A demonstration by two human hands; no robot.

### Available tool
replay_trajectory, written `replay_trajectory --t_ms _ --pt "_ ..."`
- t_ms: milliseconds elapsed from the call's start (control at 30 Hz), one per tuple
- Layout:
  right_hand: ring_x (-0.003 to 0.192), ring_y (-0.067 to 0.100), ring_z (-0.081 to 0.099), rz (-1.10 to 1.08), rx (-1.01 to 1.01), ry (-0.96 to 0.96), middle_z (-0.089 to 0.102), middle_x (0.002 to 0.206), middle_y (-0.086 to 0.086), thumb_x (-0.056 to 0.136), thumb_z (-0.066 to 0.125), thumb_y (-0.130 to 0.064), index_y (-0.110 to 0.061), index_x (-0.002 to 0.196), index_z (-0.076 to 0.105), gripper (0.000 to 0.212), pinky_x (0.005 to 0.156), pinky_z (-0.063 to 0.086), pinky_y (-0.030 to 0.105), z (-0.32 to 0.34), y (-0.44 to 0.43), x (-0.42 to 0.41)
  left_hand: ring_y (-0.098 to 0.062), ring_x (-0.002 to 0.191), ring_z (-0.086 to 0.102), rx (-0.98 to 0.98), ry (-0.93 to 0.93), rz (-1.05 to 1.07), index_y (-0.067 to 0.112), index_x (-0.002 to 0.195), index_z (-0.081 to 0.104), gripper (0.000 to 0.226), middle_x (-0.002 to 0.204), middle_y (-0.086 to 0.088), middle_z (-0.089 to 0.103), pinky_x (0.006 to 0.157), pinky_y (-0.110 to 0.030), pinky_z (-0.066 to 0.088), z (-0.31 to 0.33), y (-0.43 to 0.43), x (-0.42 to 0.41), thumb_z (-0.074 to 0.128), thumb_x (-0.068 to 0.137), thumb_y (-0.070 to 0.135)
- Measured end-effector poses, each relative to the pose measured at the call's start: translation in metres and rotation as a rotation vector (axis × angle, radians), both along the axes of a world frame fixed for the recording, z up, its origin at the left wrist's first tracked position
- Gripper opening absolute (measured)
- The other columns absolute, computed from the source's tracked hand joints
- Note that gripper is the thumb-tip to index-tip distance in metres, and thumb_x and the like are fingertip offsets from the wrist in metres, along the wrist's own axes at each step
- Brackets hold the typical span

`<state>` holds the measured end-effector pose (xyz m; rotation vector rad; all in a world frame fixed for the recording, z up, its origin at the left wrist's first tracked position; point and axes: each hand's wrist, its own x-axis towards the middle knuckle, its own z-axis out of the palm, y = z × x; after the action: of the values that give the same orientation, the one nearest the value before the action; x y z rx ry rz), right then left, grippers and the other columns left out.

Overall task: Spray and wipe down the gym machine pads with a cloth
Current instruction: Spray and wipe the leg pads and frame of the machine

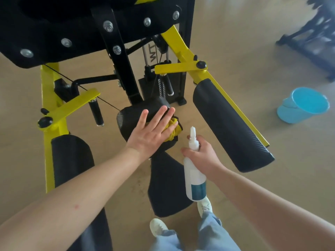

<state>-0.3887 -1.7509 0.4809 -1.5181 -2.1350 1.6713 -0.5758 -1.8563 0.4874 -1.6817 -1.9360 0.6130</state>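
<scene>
My left hand (151, 132) lies flat, fingers spread, pressing a yellow cloth (174, 129) onto the small black centre pad (130, 116) of a yellow-and-black gym machine. Only the cloth's right part shows past my fingers. My right hand (203, 156) grips a white spray bottle (194, 175) with a blue label, upright, nozzle up, just right of that pad. A black seat pad (166, 185) sits below the centre pad. Long black arm pads stand at the left (70, 158) and right (230, 124).
The machine's yellow frame (48, 98) and black upper pad (54, 29) fill the upper left. A blue bucket (302, 105) stands on the tan floor at right, another dark machine (311, 33) behind it. My white shoes (158, 227) and jeans are at the bottom.
</scene>
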Motion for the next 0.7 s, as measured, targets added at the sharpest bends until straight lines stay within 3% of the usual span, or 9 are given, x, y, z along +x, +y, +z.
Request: replay_trajectory --t_ms 100,200,333,400,467,533,600,633,700 --pt "0.088 0.015 0.063 0.000 -0.009 -0.007 0.061 0.101 -0.011 0.088 0.074 -0.041 -0.039 0.130 0.050 0.049 0.066 0.052 0.028 -0.005 -0.001 0.002 -0.038 0.157 -0.008 0.045 0.021 -0.128 0.024 0.163 0.015 0.074 0.170 -0.018 -0.010 0.114 -0.070 -0.020 -0.018 0.005 -0.002 0.053 0.100 0.030" --pt "0.086 0.013 0.062 0.014 0.009 0.000 0.062 0.099 -0.012 0.088 0.074 -0.041 -0.042 0.121 0.051 0.041 0.065 0.050 0.028 -0.009 0.000 0.001 -0.035 0.157 0.003 0.053 0.059 -0.201 0.019 0.162 0.019 0.058 0.169 -0.024 -0.003 0.115 -0.068 -0.012 -0.038 0.009 0.001 0.028 0.105 0.022" --pt "0.081 0.010 0.063 0.009 -0.009 0.042 0.064 0.091 -0.016 0.089 0.075 -0.037 -0.048 0.104 0.053 0.028 0.063 0.049 0.026 -0.025 -0.001 0.009 -0.044 0.147 -0.025 -0.196 0.115 -0.203 0.006 0.160 -0.006 0.065 0.152 -0.038 -0.033 0.116 -0.066 -0.005 -0.079 0.006 0.015 0.010 0.097 0.011" --pt "0.081 0.007 0.064 0.004 -0.029 0.052 0.065 0.089 -0.018 0.089 0.075 -0.037 -0.050 0.102 0.054 0.028 0.065 0.050 0.025 -0.037 0.000 0.016 -0.046 0.140 -0.037 -0.337 0.103 -0.163 0.002 0.158 -0.012 0.065 0.145 -0.038 -0.041 0.121 -0.061 0.004 -0.094 0.011 0.023 0.015 0.099 0.011" --pt "0.080 0.004 0.063 0.022 -0.035 0.045 0.064 0.091 -0.021 0.089 0.075 -0.037 -0.047 0.114 0.056 0.033 0.065 0.047 0.022 -0.051 0.000 0.024 -0.043 0.137 -0.042 -0.431 0.088 -0.156 0.005 0.159 -0.009 0.068 0.147 -0.033 -0.041 0.123 -0.058 0.004 -0.115 0.012 0.029 0.031 0.104 0.014" --pt "0.082 0.002 0.061 0.033 -0.036 0.024 0.062 0.095 -0.024 0.089 0.075 -0.038 -0.041 0.126 0.056 0.041 0.065 0.043 0.020 -0.062 -0.002 0.035 -0.036 0.149 -0.027 -0.387 0.103 -0.185 0.014 0.163 0.010 0.062 0.158 -0.026 -0.028 0.123 -0.056 -0.004 -0.137 0.005 0.031 0.029 0.104 0.010" --pt "0.084 0.004 0.061 0.052 -0.041 -0.006 0.061 0.097 -0.024 0.089 0.075 -0.039 -0.042 0.125 0.054 0.042 0.065 0.043 0.020 -0.070 -0.003 0.051 -0.025 0.158 0.001 -0.254 0.069 -0.167 0.019 0.161 0.029 0.059 0.168 -0.015 -0.005 0.120 -0.058 -0.013 -0.146 -0.001 0.036 0.023 0.104 0.005" --pt "0.086 0.007 0.062 0.060 -0.049 -0.016 0.062 0.100 -0.023 0.089 0.075 -0.040 -0.043 0.126 0.054 0.043 0.067 0.045 0.022 -0.073 -0.003 0.058 -0.021 0.158 0.008 -0.200 0.051 -0.139 0.020 0.160 0.032 0.056 0.169 -0.011 0.001 0.121 -0.059 -0.014 -0.141 -0.002 0.041 0.026 0.105 0.008" --pt "0.091 0.013 0.064 0.080 -0.061 -0.043 0.065 0.106 -0.017 0.089 0.075 -0.043 -0.044 0.130 0.052 0.047 0.070 0.049 0.027 -0.076 -0.001 0.069 -0.026 0.158 0.005 -0.140 0.039 -0.031 0.018 0.162 0.020 0.064 0.171 -0.011 -0.003 0.119 -0.064 -0.006 -0.124 -0.001 0.050 0.045 0.104 0.023"
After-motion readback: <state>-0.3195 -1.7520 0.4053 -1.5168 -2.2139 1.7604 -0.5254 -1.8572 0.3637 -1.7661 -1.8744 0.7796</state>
